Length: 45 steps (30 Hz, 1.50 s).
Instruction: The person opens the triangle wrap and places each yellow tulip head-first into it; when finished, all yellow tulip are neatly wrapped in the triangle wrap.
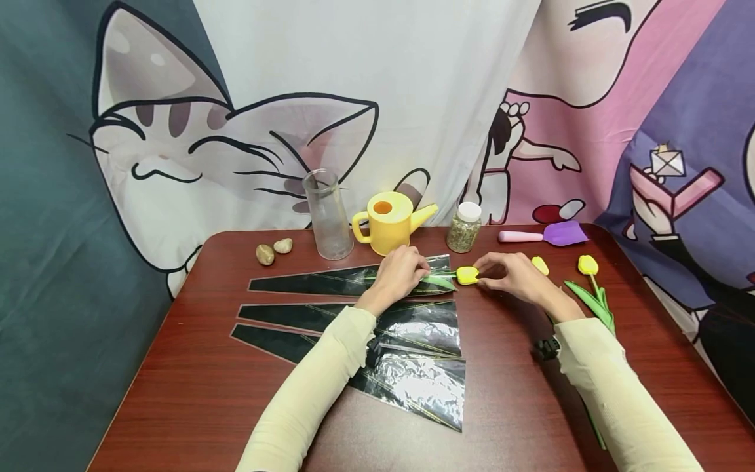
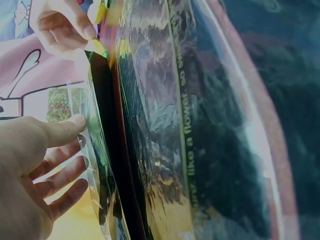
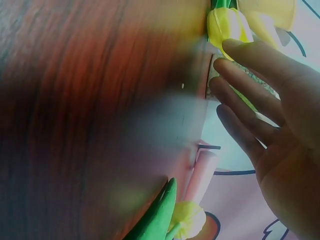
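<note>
My left hand [image 1: 404, 270] pinches the near-side opening of the farthest flower sleeve [image 1: 318, 284], a tapered black and clear plastic wrap. A yellow tulip [image 1: 468, 275] lies with its stem and green leaf inside that sleeve, its bloom outside the wide end. My right hand [image 1: 512, 274] touches the tip of this bloom with fairly straight fingers; in the right wrist view the thumb [image 3: 240, 47] meets the bloom [image 3: 222, 27]. Two more sleeves, a middle one [image 1: 419, 324] and a near one [image 1: 425, 383], lie flat below, partly behind the left arm.
Two more yellow tulips [image 1: 588, 265] lie at the right, partly behind the right arm. Along the back stand stones [image 1: 265, 254], a glass vase [image 1: 330, 223], a yellow watering can [image 1: 390, 226], a jar of granules [image 1: 464, 229] and a purple shovel [image 1: 563, 233].
</note>
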### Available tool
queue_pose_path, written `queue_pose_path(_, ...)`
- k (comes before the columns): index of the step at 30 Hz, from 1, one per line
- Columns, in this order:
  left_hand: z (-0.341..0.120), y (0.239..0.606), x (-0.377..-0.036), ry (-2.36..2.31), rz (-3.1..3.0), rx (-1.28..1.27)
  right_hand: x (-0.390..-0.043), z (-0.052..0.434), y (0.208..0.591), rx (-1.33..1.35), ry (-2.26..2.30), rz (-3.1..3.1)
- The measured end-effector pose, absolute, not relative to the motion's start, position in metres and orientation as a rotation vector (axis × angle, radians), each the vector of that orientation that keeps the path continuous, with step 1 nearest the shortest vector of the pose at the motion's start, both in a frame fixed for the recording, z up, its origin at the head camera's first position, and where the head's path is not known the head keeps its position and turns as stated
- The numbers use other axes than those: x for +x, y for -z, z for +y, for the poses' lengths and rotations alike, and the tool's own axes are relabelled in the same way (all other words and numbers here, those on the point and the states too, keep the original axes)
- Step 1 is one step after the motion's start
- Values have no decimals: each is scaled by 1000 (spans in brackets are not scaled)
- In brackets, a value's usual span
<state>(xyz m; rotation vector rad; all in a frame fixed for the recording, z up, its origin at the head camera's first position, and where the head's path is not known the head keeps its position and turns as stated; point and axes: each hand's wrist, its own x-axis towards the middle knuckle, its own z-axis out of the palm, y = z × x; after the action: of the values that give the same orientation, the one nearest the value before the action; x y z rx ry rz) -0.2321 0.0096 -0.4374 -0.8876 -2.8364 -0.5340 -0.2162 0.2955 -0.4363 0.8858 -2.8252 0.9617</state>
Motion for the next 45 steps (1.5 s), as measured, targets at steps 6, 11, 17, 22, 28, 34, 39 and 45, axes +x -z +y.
queue_pose_path(6,10,436,-231,552,-2829,-890,-216,291,437,875,-977,-2808)
queue_pose_path(11,11,434,-230,566,-2830,-896,-217,281,440,841,-1026,-2823)
queue_pose_path(17,13,433,-230,559,-2835,-879,-221,268,445,820,-1086,-2792)
queue_pose_path(22,14,432,-229,559,-2835,-874,-224,258,448,830,-1150,-2774)
queue_pose_path(28,14,432,-230,554,-2842,-876,-224,254,448,817,-1191,-2773)
queue_pose_path(34,13,432,-229,550,-2841,-875,-222,253,447,815,-1218,-2772)
queue_pose_path(39,13,431,-229,541,-2847,-874,-221,252,446,805,-1219,-2779)
queue_pose_path(45,13,431,-229,537,-2850,-871,-222,253,446,831,-1200,-2778)
